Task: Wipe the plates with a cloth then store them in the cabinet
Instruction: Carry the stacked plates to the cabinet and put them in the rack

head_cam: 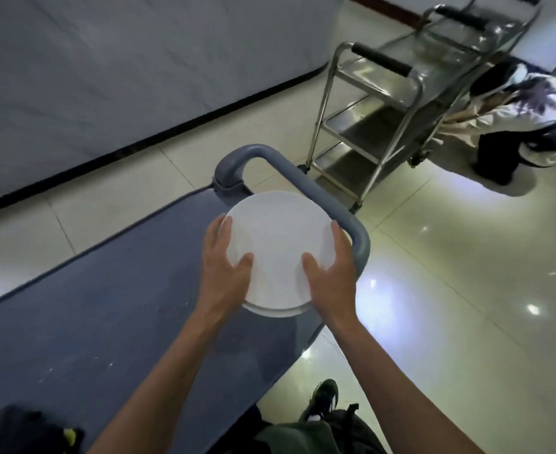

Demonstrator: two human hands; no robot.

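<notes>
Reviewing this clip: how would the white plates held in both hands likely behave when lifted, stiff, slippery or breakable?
The white plates look rigid: the rims keep a clean round shape between the left hand and right hand. The glossy surface suggests they could slip, which may be why both hands grip opposite edges. A second rim shows beneath, so it is probably a small stack, fairly heavy and likely breakable if dropped.

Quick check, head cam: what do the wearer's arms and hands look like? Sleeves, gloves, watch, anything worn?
Both forearms are bare up to the frame's bottom edge: no sleeves in view. The left hand and right hand wear no gloves, and no rings, watch, wristband or markings are visible on them.
</notes>
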